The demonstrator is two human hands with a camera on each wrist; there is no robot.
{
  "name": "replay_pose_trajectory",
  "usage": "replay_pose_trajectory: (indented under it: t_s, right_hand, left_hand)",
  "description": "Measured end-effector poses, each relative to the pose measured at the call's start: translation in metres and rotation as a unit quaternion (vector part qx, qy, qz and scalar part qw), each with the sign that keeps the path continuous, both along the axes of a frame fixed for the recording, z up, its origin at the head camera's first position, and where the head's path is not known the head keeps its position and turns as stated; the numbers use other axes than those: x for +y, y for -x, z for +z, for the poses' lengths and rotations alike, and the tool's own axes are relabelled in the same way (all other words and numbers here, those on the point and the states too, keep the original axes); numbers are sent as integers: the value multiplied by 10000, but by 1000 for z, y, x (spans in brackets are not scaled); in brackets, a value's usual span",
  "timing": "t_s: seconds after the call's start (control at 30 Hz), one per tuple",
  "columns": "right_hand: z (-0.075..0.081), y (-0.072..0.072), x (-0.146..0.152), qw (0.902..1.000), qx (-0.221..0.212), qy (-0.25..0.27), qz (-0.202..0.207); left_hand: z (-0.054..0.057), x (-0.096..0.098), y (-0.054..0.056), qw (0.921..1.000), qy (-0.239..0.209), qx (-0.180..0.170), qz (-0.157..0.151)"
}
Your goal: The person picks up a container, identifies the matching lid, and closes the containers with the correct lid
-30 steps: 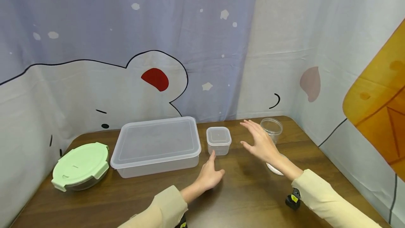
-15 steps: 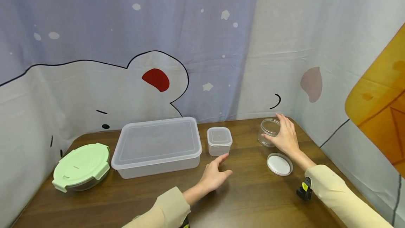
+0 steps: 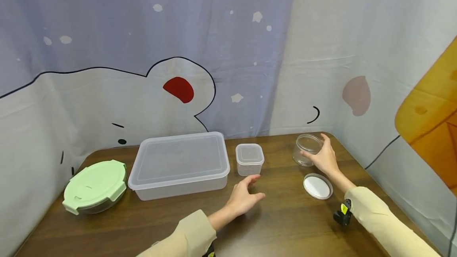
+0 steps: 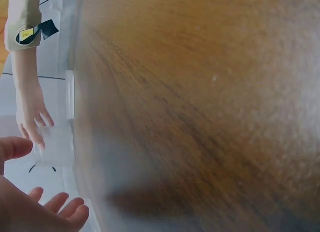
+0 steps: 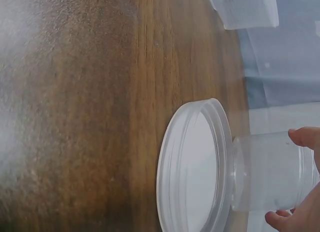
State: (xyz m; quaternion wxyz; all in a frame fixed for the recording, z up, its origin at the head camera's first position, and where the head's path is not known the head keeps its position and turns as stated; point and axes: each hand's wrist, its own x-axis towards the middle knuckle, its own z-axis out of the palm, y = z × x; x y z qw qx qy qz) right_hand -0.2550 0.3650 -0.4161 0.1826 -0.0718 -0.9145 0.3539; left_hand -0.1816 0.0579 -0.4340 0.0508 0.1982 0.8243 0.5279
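My right hand (image 3: 326,159) grips a clear round plastic jar (image 3: 302,157) near its rim, thumb on the near left and fingers at the right. In the right wrist view the jar (image 5: 265,172) stands upright without a lid, the thumb against its side. Just in front of it lies a round screw lid (image 3: 317,186), its white inner face up. My left hand (image 3: 242,199) hovers low over the table with thumb and fingers spread, holding nothing. Closest to its fingertips is a small square lidded container (image 3: 250,165).
A large translucent rectangular container (image 3: 178,162) with its lid on sits left of the small one. At the far left is a round container with a green clip lid (image 3: 95,181). A printed curtain (image 3: 232,50) hangs behind the wooden table (image 3: 278,229).
My right hand has moved right to the jar and now has its thumb and fingers around it. The left hand has drawn slightly away from the small container, towards the right.
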Motion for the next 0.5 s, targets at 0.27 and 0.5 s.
replay_pose_trajectory:
  t_s: [0.27,0.5]
  right_hand:
    - [-3,-6,-6,9997,-82,111,184]
    - [-4,-15,-17,9977,-77,127,662]
  left_hand:
    - [0,3,0,9999,-113,19,-60]
    - [1,5,-1,9998,-151,89,-32]
